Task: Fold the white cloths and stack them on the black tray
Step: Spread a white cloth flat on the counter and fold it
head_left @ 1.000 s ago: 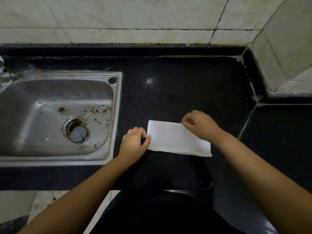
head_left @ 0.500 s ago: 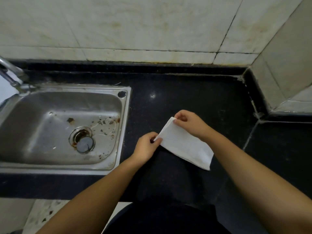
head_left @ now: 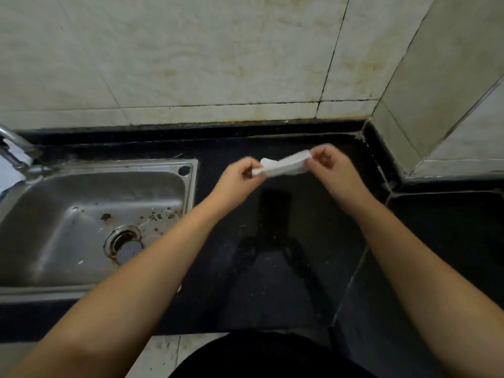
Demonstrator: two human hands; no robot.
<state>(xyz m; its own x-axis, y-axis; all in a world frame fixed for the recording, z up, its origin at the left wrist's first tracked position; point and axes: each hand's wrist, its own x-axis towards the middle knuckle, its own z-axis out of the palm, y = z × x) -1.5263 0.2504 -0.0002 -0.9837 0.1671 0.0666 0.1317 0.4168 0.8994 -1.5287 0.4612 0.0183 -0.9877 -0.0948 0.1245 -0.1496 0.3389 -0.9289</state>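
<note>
You have the white cloth (head_left: 283,167) lifted clear of the black bench (head_left: 272,227), stretched between both hands above the stretch of bench right of the sink (head_left: 81,214). Your left hand (head_left: 240,178) pinches its left end with curled fingers, and your right hand (head_left: 330,162) pinches the right end between thumb and fingers. The cloth looks like a narrow folded strip, though it is blurred and I cannot tell how many layers you hold or whether the edges are lined up.

That is the main risk: with only the two ends pinched, the middle hangs unsupported, and a loose layer could drop open or slide out of line, so the fold you set down comes out crooked. If either pinch catches only the top layer, the lower one may peel away as you carry it.

The sink sits just to your left and looks soiled around the drain; a swing that way, or a dropped end, could drag the cloth over its rim.

No black tray shows in this view, so you will have to turn to find it, and a hurried turn could shake the fold loose.
</note>
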